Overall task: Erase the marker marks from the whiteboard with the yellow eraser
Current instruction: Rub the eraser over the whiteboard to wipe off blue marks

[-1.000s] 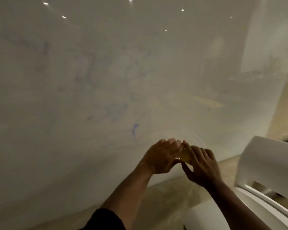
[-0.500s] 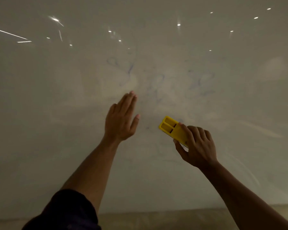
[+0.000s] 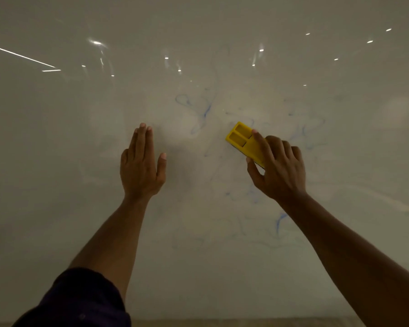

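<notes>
The whiteboard fills almost the whole view. Faint blue marker marks smear its middle, with a stronger blue stroke lower right beside my right forearm. My right hand grips the yellow eraser and holds it tilted against the board, just right of the central marks. My left hand lies flat on the board to the left, fingers straight and together, thumb out, holding nothing.
Ceiling lights glint as reflections across the upper board. A narrow strip of pale floor shows along the bottom edge below the board.
Both hands came apart and rose from low on the board to its middle. The right hand carried the eraser up and right; the left flattened on the board. The view turned away from a white chair.
</notes>
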A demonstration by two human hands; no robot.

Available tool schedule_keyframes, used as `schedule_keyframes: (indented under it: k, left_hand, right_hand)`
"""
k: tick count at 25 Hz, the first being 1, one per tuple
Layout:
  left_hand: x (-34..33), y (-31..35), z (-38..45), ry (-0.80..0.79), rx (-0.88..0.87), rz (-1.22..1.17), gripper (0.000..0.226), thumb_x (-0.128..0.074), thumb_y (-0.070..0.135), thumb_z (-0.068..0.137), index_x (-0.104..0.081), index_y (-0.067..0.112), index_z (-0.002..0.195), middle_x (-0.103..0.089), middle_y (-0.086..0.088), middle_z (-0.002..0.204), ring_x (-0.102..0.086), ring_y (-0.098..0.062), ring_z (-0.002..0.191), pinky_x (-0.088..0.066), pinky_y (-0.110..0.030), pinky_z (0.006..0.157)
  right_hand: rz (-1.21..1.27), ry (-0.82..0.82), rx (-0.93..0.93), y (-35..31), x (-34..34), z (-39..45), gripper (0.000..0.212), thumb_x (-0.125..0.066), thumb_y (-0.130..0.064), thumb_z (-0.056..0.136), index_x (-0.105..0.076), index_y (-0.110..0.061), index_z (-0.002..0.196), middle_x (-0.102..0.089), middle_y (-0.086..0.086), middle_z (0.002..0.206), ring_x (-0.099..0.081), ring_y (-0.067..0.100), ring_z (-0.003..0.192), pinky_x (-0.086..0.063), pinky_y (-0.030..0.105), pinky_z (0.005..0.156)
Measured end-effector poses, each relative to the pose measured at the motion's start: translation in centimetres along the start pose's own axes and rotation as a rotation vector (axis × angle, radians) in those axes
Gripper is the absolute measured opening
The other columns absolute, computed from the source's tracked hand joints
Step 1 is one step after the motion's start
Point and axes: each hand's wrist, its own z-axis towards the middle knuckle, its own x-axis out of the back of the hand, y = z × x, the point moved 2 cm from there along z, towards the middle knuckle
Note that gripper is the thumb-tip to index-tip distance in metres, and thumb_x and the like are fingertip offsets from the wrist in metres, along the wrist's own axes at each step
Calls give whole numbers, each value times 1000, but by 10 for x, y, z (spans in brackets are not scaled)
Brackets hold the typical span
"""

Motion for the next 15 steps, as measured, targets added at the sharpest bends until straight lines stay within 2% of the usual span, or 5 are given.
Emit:
schedule_keyframes:
  k: [5, 11, 15]
  left_hand:
    - [-14, -31, 11, 0, -8, -17, 70, -39, 34, 109, -37, -3, 169, -36, -20, 178, -40, -38, 163, -43, -49, 113]
    - [-22, -59, 9, -49, 23, -62, 78, -45, 21, 97, -34, -1, 171, -32, -18, 180, -36, -37, 165, -42, -52, 119]
    - [-21, -67, 10, -39, -26, -52, 73, -45, 23, 102, -36, 0, 171, -35, -17, 179, -39, -36, 164, -44, -50, 117]
  right_hand:
    - [-64, 21, 36, -4, -3, 29, 58, -57, -39, 101, -51, -15, 154, -63, 13, 118, -59, 35, 95, -41, 44, 76]
    - [-145, 16, 88, -9, -25, 62, 57, -63, -39, 100, -55, -16, 152, -68, 9, 114, -61, 34, 100, -42, 43, 77]
    - [-94, -31, 12, -23, -41, 81, 62, -67, -33, 97, -52, -14, 154, -67, 15, 115, -61, 38, 95, -45, 44, 75]
